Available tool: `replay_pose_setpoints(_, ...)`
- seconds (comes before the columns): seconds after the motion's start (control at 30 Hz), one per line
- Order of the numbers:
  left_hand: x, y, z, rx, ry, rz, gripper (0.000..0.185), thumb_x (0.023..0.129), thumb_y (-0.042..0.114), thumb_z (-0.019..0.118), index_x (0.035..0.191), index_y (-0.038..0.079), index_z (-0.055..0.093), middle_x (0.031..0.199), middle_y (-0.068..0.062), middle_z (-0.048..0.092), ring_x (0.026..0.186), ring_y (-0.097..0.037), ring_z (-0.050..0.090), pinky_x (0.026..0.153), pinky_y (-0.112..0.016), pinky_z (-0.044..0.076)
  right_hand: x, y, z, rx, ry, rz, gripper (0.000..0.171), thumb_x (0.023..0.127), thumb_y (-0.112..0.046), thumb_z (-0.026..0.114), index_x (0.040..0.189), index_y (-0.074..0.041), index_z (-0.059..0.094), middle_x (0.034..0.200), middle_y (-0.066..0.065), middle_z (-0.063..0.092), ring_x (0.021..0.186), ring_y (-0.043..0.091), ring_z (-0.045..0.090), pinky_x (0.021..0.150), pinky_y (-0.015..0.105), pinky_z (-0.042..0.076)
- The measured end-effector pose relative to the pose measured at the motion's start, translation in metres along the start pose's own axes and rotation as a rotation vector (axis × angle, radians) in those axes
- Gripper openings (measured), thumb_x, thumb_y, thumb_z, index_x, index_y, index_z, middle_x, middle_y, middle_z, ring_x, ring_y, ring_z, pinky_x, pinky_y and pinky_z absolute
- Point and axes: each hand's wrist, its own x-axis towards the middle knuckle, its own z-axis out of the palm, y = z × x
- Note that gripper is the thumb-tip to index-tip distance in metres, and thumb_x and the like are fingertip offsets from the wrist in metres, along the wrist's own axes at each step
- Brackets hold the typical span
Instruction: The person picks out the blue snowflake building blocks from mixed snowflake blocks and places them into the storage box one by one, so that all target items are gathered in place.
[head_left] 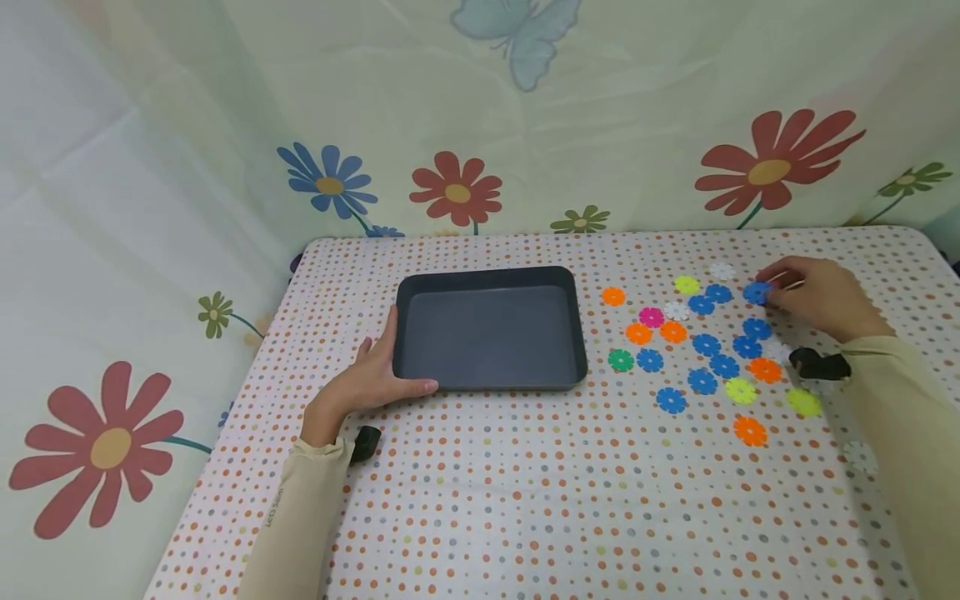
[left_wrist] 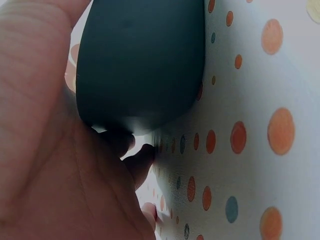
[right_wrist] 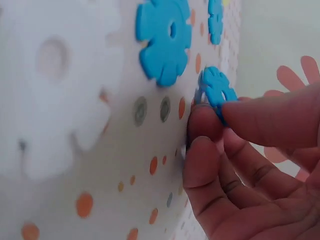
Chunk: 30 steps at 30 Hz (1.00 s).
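My left hand (head_left: 372,377) rests against the near left corner of a dark grey rectangular tray (head_left: 415,381). Its thumb lies along the tray's front side, and its fingers are stretched against the left wall. The tray's rounded corner (left_wrist: 145,60) fills much of the left wrist view. At the right, my right hand (head_left: 825,296) pinches a blue flower-shaped plastic disc (right_wrist: 216,87) between thumb and fingertips, tilted close over the tablecloth. Several more blue discs (head_left: 724,366) lie around that hand, with a white disc (right_wrist: 52,60) near the right wrist camera.
Loose discs spread right of the tray: orange (head_left: 751,431), yellow (head_left: 741,391), green (head_left: 621,360), pink (head_left: 652,317) and white (head_left: 723,271). Polka-dot cloth (head_left: 517,500) covers the table. A flower-printed curtain (head_left: 600,150) hangs behind its far edge. Both wrists carry small black cameras.
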Motion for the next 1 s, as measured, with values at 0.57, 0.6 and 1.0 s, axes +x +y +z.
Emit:
replay_pose_setpoints(0.57, 0.000, 0.001, -0.002, 0.001, 0.005, -0.020, 0.143, 0.084, 0.067, 0.082, 0.168, 0.027, -0.026, 0.178, -0.005, -0.013, 0.158, -0.048, -0.019, 0.122, -0.073, 0.008, 0.002, -0.031, 0.013, 0.155, 0.021, 0.023, 0.037, 0.111, -0.007, 0.056, 0.142, 0.012, 0.054, 0.136, 0.039, 0.054, 0.119, 0.055, 0.052, 0.090, 0.049, 0.051)
replay_pose_setpoints(0.6, 0.000, 0.001, -0.003, 0.002, 0.006, -0.019, 0.143, 0.084, 0.067, 0.082, 0.168, 0.026, -0.026, 0.178, -0.005, -0.013, 0.158, -0.048, -0.019, 0.122, -0.073, 0.008, 0.002, -0.034, 0.013, 0.165, 0.012, 0.023, 0.037, 0.111, -0.007, 0.057, 0.143, 0.012, 0.054, 0.137, 0.039, 0.054, 0.119, 0.055, 0.052, 0.087, 0.043, 0.050)
replay_pose_setpoints(1.0, -0.001, 0.002, 0.000, -0.005, 0.013, -0.031, 0.143, 0.082, 0.070, 0.082, 0.168, 0.028, -0.024, 0.178, -0.005, -0.010, 0.159, -0.047, -0.017, 0.122, -0.074, 0.010, 0.007, -0.066, 0.021, 0.199, -0.044, -0.061, 0.038, 0.111, -0.008, 0.059, 0.144, 0.009, 0.057, 0.134, 0.036, 0.059, 0.117, 0.049, 0.058, 0.078, 0.018, 0.043)
